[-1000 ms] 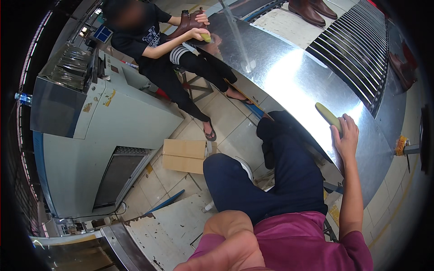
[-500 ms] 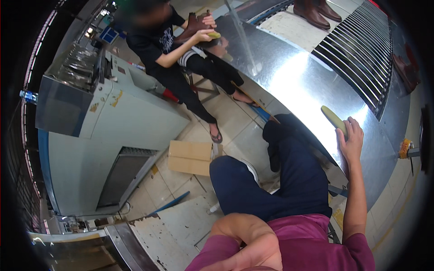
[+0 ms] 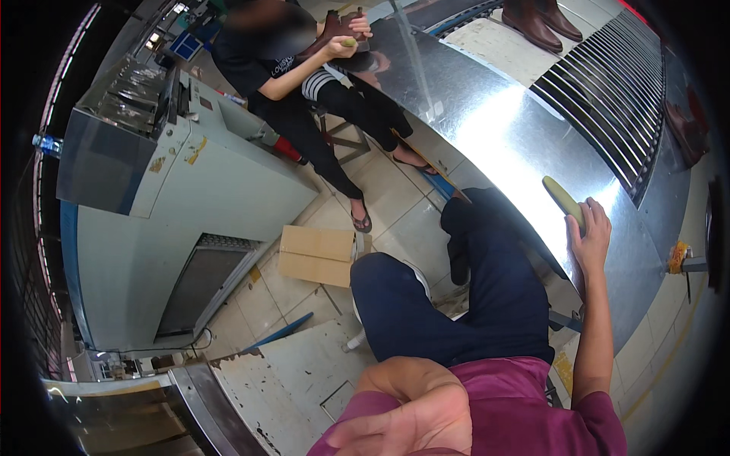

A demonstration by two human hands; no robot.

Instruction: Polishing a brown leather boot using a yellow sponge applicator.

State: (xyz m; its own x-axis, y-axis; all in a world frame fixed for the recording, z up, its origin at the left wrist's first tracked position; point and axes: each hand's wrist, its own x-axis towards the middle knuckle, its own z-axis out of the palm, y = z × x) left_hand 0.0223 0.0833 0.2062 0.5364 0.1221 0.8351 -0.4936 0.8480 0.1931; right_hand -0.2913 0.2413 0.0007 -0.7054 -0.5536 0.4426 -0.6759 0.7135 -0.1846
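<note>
My right hand (image 3: pixel 591 237) rests on the metal tabletop (image 3: pixel 494 144), its thumb and fingers closed round the near end of a yellow-green oblong pad (image 3: pixel 561 199). The pad's far end points away over the shiny surface. Down at the lower edge, in front of my chest, my left hand (image 3: pixel 418 422) is raised with the palm showing. Its fingers stretch to the left and nothing shows in them; their tips are blurred.
Across the table's far left end a seated person holds a brown boot (image 3: pixel 332 34) and a small yellow-green piece. Brown boots (image 3: pixel 536 26) stand beyond the roller rack (image 3: pixel 601 99). A cardboard box (image 3: pixel 315 254) lies on the floor beside a grey machine (image 3: pixel 205 220).
My left palm has turned more into view. The view has shifted slightly. The other person's hands and boot have moved up a little; my right hand stays on the pad.
</note>
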